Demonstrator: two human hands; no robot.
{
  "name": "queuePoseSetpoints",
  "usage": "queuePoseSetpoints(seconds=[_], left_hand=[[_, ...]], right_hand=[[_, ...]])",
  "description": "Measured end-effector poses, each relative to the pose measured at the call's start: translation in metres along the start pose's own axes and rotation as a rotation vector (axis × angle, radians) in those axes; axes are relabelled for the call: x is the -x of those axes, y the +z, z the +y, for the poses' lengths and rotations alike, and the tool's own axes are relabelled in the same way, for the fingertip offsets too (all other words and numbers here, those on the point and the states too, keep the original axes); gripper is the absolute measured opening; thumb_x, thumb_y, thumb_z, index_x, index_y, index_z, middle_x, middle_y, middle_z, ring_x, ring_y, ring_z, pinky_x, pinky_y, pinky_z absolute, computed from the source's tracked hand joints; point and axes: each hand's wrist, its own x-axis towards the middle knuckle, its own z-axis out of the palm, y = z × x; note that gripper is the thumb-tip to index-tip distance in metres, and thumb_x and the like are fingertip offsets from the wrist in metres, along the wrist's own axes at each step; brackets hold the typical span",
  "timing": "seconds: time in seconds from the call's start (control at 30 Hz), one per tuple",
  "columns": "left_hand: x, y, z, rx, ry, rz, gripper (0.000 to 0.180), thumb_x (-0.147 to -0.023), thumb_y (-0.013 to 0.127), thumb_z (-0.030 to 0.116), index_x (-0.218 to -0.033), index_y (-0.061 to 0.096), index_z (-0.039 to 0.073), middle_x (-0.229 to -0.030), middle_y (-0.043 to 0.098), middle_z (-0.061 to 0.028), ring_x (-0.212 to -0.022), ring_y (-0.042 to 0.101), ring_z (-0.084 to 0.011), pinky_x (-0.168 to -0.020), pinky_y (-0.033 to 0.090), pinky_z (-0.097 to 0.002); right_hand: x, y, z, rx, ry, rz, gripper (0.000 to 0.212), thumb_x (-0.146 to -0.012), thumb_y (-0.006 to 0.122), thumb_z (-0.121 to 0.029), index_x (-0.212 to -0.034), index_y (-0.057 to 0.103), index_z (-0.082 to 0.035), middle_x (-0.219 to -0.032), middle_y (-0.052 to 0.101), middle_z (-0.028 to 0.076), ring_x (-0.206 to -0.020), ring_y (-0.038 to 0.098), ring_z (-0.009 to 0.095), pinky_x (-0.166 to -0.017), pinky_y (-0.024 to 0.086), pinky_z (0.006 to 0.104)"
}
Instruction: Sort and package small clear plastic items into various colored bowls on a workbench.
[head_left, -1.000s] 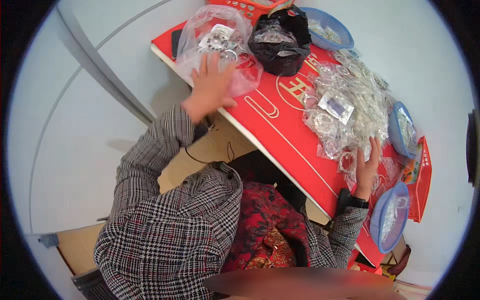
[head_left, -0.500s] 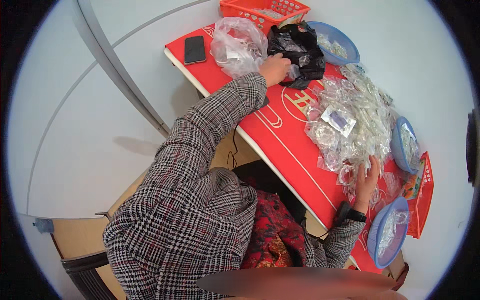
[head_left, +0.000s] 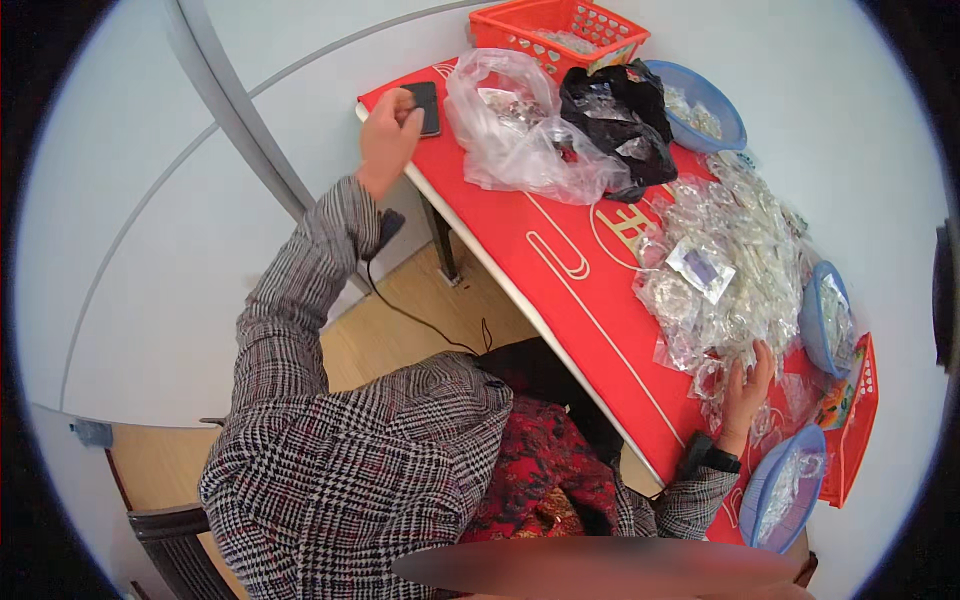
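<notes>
My left hand (head_left: 388,142) is at the far left corner of the table, its bent fingers over the left edge of a dark phone (head_left: 428,112). Whether they grip the phone cannot be made out. Beside the phone lies a crumpled clear plastic bag (head_left: 500,160) with small packets inside, against a black plastic bag (head_left: 620,120). My right hand (head_left: 748,395) rests with fingers apart on the near end of a large heap of small clear packets (head_left: 740,260). A silvery packet with a purple patch (head_left: 703,270) lies on top.
A red cloth (head_left: 560,310) covers the table. Along its far side stand an orange-red basket (head_left: 510,32) and a blue bowl (head_left: 740,108). To the right are two more blue bowls (head_left: 806,330) (head_left: 765,500) and another red basket (head_left: 858,450). A cable (head_left: 415,325) hangs by my left wrist.
My left hand has left the plastic bags and moved left to the phone. The clear bag now spreads further right, over the black bag's near edge. My right hand stays on the heap.
</notes>
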Motion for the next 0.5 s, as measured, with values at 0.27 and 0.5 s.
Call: queuePoseSetpoints(seconds=[0.27,0.5], left_hand=[[-0.054,0.053,-0.077,-0.669,-0.450,-0.270,0.087,-0.061,0.071,0.046,-0.127,0.029,0.006,-0.097,0.058,-0.0228,-0.090,0.059,-0.0303,-0.084,0.043,-0.0402],[-0.077,0.070,-0.081,-0.829,-0.543,-0.348,0.100,-0.054,0.075,0.047,-0.127,0.026,0.001,-0.112,0.051,-0.0245,-0.104,0.052,-0.0343,-0.089,0.040,-0.0420]], right_hand=[[0.003,0.004,0.002,-0.095,0.069,0.005,0.041,-0.081,0.052,-0.004,-0.121,0.044,-0.006,-0.128,0.039,0.010,-0.120,0.036,0.023,-0.094,0.035,0.0341],[0.003,0.005,0.012,-0.003,-0.019,0.005,0.040,-0.081,0.052,-0.003,-0.120,0.045,-0.005,-0.126,0.042,0.012,-0.120,0.036,0.026,-0.097,0.032,0.0355]])
